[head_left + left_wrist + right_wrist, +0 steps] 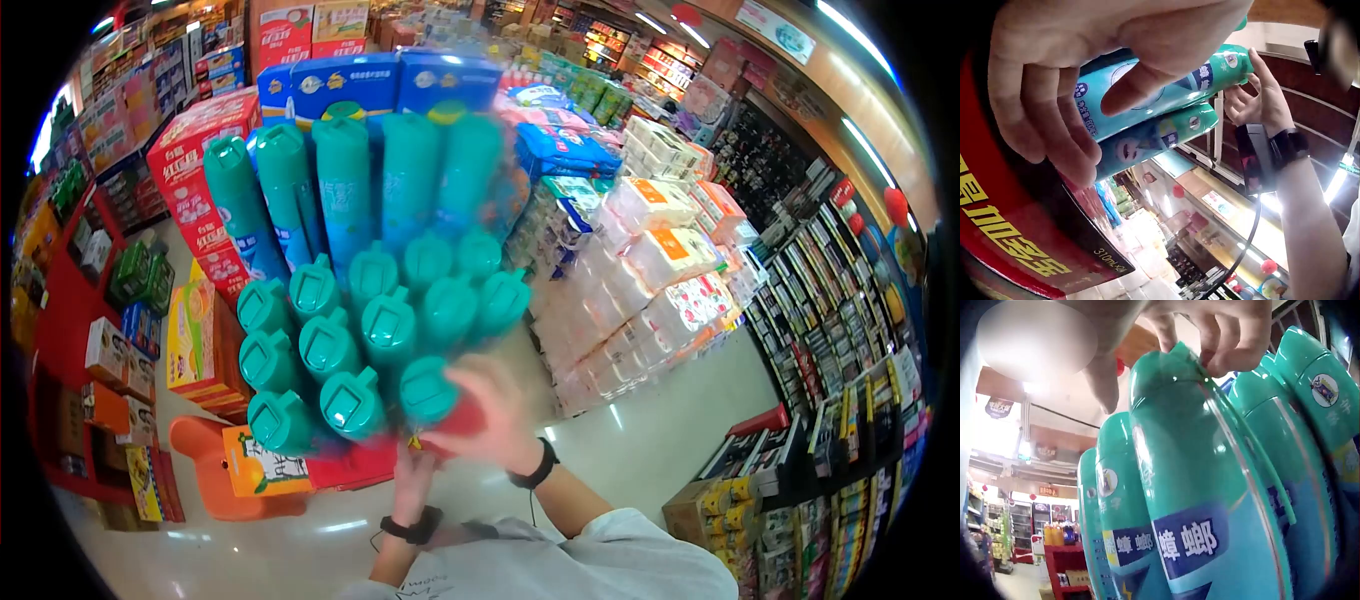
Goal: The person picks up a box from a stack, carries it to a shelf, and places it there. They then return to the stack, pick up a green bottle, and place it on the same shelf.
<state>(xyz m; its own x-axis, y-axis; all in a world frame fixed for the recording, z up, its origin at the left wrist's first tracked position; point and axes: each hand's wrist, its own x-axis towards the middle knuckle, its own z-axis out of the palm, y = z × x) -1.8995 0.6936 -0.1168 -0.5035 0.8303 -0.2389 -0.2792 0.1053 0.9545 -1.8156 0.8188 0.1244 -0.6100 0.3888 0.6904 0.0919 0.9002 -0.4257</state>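
Teal-capped cockroach spray cans (pixel 388 325) stand in rows on the display. The front can (pixel 1210 456) shows a blue label and a teal cap with a narrow strip down its side. At its cap, my right hand (pixel 490 410) has its fingers on the upper edge, the thumb (pixel 1105 387) spread away. Lower down, my left hand (pixel 413 482) is at the front edge of the display. In the left wrist view, that hand's thumb (pixel 1129 90) overlaps the can's lower body (pixel 1160 97), while its loosely bent fingers (pixel 1075 150) hang by the red carton (pixel 1035 231).
Taller spray cans (pixel 345 185) stand behind, before blue boxes (pixel 345 88). Red cartons (pixel 205 165) are stacked at the left, an orange plastic stool (pixel 215 470) at the lower left. Wrapped paper packs (pixel 640 290) form a pile on the right, with shelves (pixel 820 300) beyond.
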